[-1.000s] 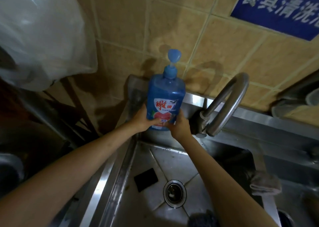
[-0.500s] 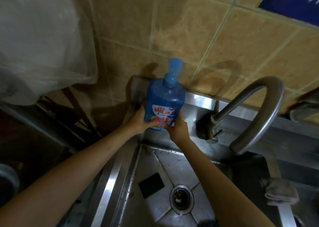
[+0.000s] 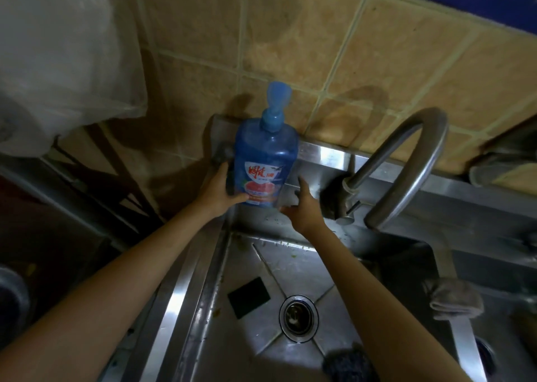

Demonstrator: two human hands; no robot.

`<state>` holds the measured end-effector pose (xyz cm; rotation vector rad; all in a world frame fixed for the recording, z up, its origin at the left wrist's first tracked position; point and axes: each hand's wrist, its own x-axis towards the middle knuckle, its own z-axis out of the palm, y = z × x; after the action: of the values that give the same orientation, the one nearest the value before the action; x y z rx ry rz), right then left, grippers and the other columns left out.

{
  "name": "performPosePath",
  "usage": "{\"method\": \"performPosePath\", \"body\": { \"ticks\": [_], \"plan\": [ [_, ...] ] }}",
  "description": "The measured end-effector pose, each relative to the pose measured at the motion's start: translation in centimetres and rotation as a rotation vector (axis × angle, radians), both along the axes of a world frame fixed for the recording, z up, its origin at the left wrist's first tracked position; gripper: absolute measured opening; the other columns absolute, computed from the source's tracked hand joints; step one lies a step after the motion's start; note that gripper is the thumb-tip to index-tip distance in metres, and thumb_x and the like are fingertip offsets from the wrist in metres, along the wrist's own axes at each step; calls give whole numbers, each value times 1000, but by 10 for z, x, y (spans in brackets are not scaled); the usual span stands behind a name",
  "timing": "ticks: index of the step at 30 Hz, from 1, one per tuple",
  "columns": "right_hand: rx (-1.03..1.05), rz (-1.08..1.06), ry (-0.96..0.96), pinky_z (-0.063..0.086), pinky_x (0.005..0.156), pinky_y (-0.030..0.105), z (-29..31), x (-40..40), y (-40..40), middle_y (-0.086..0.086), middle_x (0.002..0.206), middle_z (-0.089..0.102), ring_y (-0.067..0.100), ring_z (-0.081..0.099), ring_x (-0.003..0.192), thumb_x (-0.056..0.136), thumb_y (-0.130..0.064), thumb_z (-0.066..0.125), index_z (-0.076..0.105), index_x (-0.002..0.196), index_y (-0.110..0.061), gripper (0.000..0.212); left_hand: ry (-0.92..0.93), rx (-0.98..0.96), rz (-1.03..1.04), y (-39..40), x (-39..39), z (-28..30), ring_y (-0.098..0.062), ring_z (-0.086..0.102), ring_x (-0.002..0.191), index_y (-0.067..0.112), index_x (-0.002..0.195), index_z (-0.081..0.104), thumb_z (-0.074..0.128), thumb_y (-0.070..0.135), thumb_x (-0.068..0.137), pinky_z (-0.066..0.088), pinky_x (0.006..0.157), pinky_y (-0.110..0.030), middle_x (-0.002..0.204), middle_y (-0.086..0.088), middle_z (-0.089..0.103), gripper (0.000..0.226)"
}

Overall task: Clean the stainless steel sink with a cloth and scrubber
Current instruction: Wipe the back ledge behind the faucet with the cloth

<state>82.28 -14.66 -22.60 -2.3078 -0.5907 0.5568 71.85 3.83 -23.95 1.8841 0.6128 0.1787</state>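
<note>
- A second ago both hands were wrapped round the base of the detergent bottle [image 3: 266, 160]; now the right hand [image 3: 302, 207] has let go and hangs just right of the bottle with its fingers loose and apart, while the bottle has come back toward the corner ledge.
- Far left of the bottle, a plastic bag [image 3: 58, 56] hangs against the wall, clear of the work.
- The left hand [image 3: 219, 191] grips the bottle's lower left side, thumb across the label and fingers curled behind it.
- The bottle stands upright at the back left corner of the sink [image 3: 203, 294], against the tiles.
- I'd worry it could tip off that narrow wet ledge into the basin, with one hand steadying it and a tall pump on top.
- Below the bottle, on the basin floor, lies the dark scrubber [image 3: 249, 296], with the drain [image 3: 298, 317] just right of it.
- Right of the bottle, the curved faucet [image 3: 406, 163] arches over the basin and would crowd any reach along the back.
- Far right and lower, the cloth [image 3: 456, 301] is draped over the divider.
</note>
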Motion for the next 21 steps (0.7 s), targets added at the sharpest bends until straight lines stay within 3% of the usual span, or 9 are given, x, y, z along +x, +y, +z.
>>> {"method": "performPosePath", "body": {
  "ticks": [5, 7, 12, 15, 18, 21],
  "plan": [
    [-62, -55, 22, 46, 95, 33, -5, -15, -68, 17, 136, 50, 29, 55, 117, 83, -11, 69, 28, 145, -14, 75, -35, -77, 101, -36, -16, -19, -23, 43, 129, 31, 143, 26, 78, 12, 71, 40, 103, -52, 141, -2, 44, 91],
    [-86, -67, 60, 47, 95, 32, -6, -18, -97, 16, 134, 52, 27, 57, 115, 82, -12, 69, 32, 143, -14, 72, 14, -40, 135, -55, -19, -23, -22, 42, 130, 37, 144, 17, 78, 19, 72, 38, 105, -52, 144, -1, 42, 96],
    [-166, -83, 48, 46, 99, 37, 4, -9, -168, 16, 131, 54, 27, 57, 115, 83, -17, 70, 43, 137, -9, 61, 105, -110, 220, -110, -19, -35, -28, 37, 134, 20, 149, 16, 77, 17, 74, 34, 108, -42, 147, -13, 36, 97],
    [-268, -67, -48, 46, 98, 37, 10, 3, -210, 14, 125, 59, 29, 57, 113, 82, -23, 70, 49, 132, -10, 55, 194, -106, 196, -149, -15, -40, -30, 41, 130, 15, 148, 18, 78, 21, 74, 37, 106, -43, 144, -17, 39, 96],
    [-294, -94, -125, 48, 84, 35, 14, 16, -249, 15, 109, 66, 32, 61, 102, 81, -23, 69, 61, 115, -5, 38, 192, -104, 136, -187, -3, -45, -29, 43, 128, 16, 147, 24, 81, 21, 70, 38, 105, -47, 141, -17, 42, 96],
    [-325, -148, -189, 48, 86, 39, 19, 26, -285, 15, 115, 62, 33, 58, 104, 84, -24, 64, 59, 115, -5, 36, 228, -5, 31, -227, 13, -40, -28, 42, 129, 14, 144, 29, 79, 24, 72, 38, 105, -40, 140, -14, 44, 88]
  ]
}}
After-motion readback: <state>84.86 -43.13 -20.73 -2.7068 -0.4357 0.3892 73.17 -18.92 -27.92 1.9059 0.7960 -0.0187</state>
